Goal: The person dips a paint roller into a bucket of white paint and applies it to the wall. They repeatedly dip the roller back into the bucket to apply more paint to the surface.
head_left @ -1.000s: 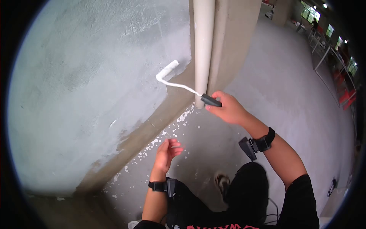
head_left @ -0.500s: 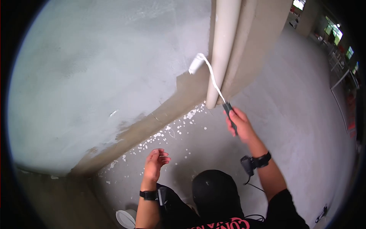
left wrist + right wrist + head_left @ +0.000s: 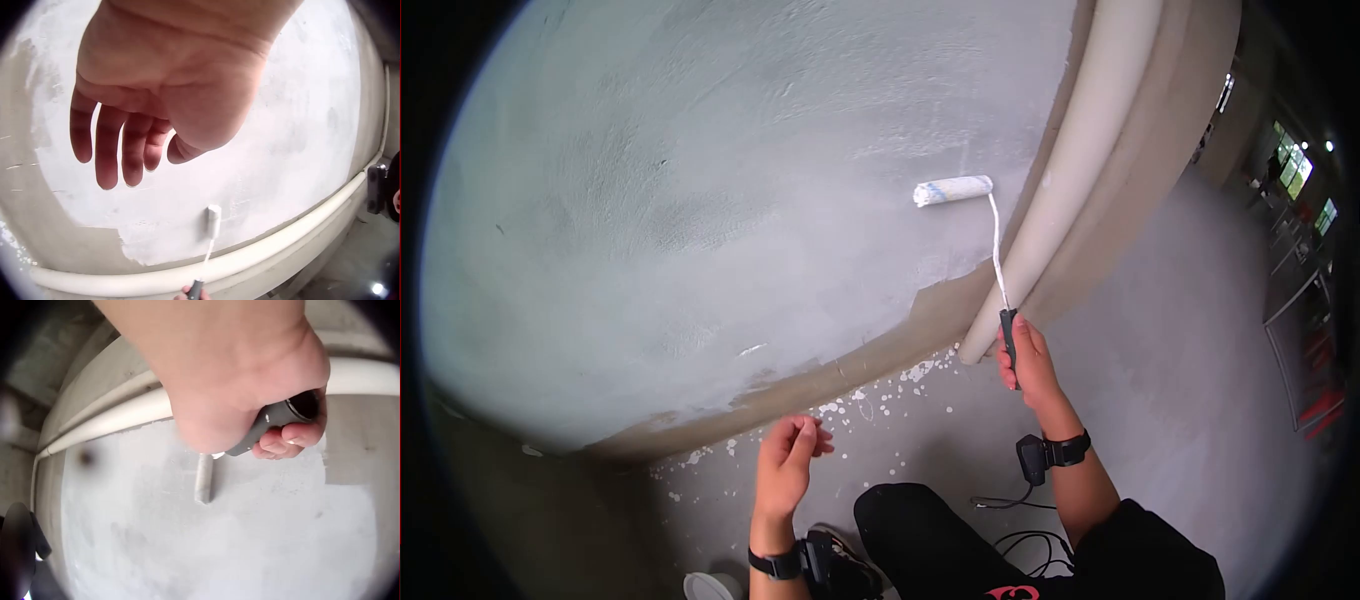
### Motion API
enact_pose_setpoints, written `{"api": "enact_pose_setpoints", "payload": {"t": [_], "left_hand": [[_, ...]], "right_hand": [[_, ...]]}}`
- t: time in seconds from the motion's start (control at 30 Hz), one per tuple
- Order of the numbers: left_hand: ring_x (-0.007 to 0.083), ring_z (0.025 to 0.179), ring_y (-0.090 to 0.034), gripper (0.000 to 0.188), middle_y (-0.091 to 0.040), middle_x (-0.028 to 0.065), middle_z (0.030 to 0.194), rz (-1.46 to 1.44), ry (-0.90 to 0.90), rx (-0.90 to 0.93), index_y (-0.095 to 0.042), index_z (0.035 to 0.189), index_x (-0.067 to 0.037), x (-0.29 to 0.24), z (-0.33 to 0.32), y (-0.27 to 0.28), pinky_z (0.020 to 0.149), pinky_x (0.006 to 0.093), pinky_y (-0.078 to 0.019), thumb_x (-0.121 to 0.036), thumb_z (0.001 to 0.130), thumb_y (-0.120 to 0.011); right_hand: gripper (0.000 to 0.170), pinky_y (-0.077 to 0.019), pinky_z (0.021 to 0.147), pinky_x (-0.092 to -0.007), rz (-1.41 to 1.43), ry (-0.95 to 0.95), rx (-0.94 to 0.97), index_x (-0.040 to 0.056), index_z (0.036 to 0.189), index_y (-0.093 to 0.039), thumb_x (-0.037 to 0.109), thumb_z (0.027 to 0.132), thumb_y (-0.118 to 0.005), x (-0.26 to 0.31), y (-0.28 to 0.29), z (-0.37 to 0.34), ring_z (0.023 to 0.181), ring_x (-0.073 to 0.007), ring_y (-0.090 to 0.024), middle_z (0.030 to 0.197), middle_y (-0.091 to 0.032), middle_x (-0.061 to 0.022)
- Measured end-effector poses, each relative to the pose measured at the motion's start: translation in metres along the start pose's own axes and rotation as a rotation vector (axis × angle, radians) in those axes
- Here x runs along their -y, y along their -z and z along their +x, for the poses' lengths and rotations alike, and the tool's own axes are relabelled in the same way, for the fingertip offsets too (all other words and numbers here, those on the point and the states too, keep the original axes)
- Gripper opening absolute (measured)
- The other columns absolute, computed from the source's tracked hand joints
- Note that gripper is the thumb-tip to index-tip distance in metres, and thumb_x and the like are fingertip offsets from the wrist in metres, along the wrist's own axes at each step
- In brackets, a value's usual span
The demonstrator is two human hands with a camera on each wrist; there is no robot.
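Observation:
My right hand (image 3: 1030,365) grips the dark handle (image 3: 272,425) of a paint roller, fingers curled round it. A thin white-coated rod runs up from the handle to the white roller sleeve (image 3: 953,190), which lies against the painted wall (image 3: 730,200) left of the pipe. In the left wrist view the sleeve (image 3: 214,222) shows below my left hand (image 3: 169,81). That hand holds nothing, its fingers loosely bent, above the floor near the wall's foot. White paint covers most of the wall; a bare brown-grey band (image 3: 880,340) runs along its bottom.
A pale vertical pipe (image 3: 1080,170) stands at the wall's right edge. White paint drops (image 3: 915,372) spot the floor by the wall. A white bucket (image 3: 710,586) sits at the bottom left, and black cables (image 3: 1030,540) lie near my knee. Metal frames (image 3: 1295,300) stand far right.
The roller has swung from pointing left across the pipe to upright, its sleeve now level on the wall. My view has shifted, moving the pipe right. My left hand stays free.

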State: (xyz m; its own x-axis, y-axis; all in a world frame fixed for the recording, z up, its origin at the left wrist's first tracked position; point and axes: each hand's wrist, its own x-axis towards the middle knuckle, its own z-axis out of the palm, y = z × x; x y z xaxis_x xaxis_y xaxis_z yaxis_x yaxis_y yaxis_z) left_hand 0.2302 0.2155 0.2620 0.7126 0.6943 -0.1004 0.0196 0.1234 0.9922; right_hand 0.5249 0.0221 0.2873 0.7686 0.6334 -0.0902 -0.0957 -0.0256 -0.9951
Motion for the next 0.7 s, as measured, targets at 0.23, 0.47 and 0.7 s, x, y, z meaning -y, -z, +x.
{"api": "enact_pose_setpoints", "payload": {"t": [0.23,0.47,0.7], "left_hand": [[0.0146,0.075,-0.064,0.017,-0.066,0.0095,0.084,0.076,-0.006,-0.149,-0.06,0.098,0.003,0.02,-0.023,0.044,0.067,0.0284,-0.0523,-0.012,0.096,-0.054],[0.0133,0.07,-0.06,0.027,-0.065,0.0071,0.08,0.286,0.177,-0.519,-0.063,0.095,0.002,-0.014,-0.102,0.17,0.063,0.0288,-0.048,-0.024,0.095,-0.055],[0.0238,0.075,-0.061,0.043,-0.065,0.0103,0.099,-0.026,0.462,-1.608,-0.06,0.115,-0.004,0.105,-0.251,0.336,0.07,0.0377,-0.0493,-0.034,0.085,-0.059]], "right_hand": [[0.055,-0.0285,0.032,-0.0259,-0.221,0.283,-0.266,0.0105,0.083,-0.047,0.06,0.1,-0.029,0.044,-0.017,0.047,0.035,-0.0088,-0.035,0.052,-0.038,0.0024],[0.056,-0.0288,0.035,-0.0231,-0.169,0.143,-0.453,0.0149,0.101,-0.052,0.068,0.093,-0.037,-0.021,0.033,0.079,0.042,-0.0073,-0.036,0.06,-0.042,0.0031],[0.042,-0.0232,0.035,-0.0223,-0.014,0.152,-0.177,0.0137,0.09,-0.045,0.052,0.101,-0.033,-0.057,-0.011,0.054,0.041,-0.0068,-0.026,0.058,-0.035,0.0036]]}}
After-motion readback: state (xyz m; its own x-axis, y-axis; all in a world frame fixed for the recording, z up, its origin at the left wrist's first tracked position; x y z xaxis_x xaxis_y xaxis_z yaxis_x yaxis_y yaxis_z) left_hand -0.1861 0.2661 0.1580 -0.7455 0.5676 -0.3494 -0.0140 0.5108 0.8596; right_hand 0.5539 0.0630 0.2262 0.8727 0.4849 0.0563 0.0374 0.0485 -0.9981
